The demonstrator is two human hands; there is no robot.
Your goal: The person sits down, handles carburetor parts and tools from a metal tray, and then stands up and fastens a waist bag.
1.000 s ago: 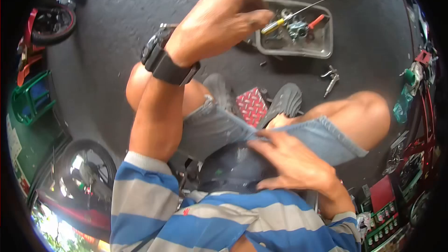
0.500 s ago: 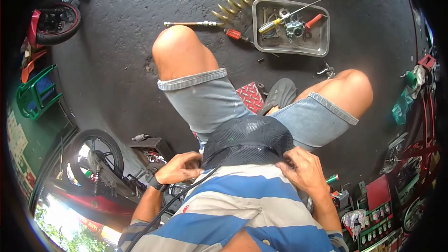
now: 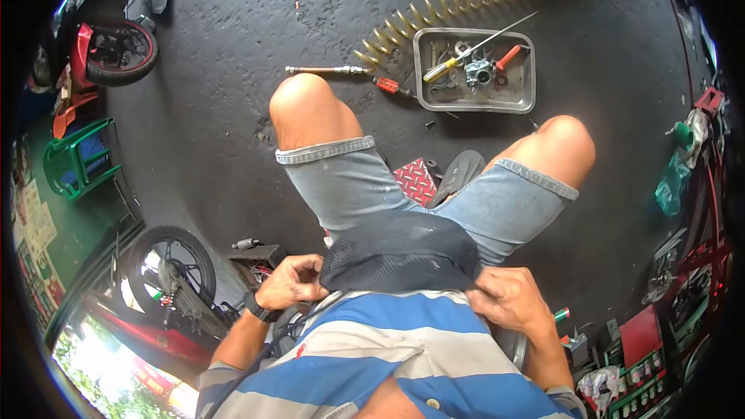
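A black mesh piece (image 3: pixel 400 252) lies across my lap, against the striped shirt (image 3: pixel 403 334). At its left edge, the fingers of my left hand (image 3: pixel 293 282) are pinched together, with a dark watch (image 3: pixel 260 308) on that wrist. My right hand (image 3: pixel 508 295) has its fingers curled on the mesh piece's right edge. Ahead on the floor is a metal tray (image 3: pixel 531 81) holding a yellow-handled screwdriver (image 3: pixel 441 70), a red-handled tool (image 3: pixel 509 55) and a metal carburetor-like part (image 3: pixel 479 72).
A coiled hose (image 3: pixel 466 1) runs behind the tray. A red-handled tool (image 3: pixel 386 85) lies beside it. Motorcycle wheels (image 3: pixel 124 53) and a green chair (image 3: pixel 77 159) are at left. Red racks (image 3: pixel 640 334) with parts stand at right. A red patterned block (image 3: pixel 416 180) sits between my feet.
My left hand has come down from near the tray to the mesh piece's left edge. My right hand has moved from over the mesh piece to its right edge.
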